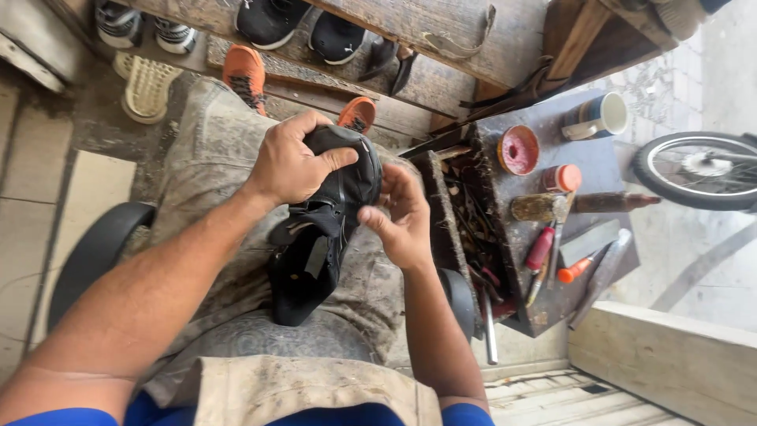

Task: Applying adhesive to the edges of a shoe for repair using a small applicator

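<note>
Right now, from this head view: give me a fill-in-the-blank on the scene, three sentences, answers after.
1. The left hand grips the toe of a ____ shoe.
2. The shoe rests on the person's ____.
3. The right hand touches the shoe's ____ side.

Missing words: black; lap; right

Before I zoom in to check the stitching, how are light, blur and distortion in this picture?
Head view: soft, even daylight, brightest on the pavement at right; black shoe dark, its stitching hard to read; left hand and right hand fairly sharp; wide-angle bending stretches the forearms at the edges.
</note>
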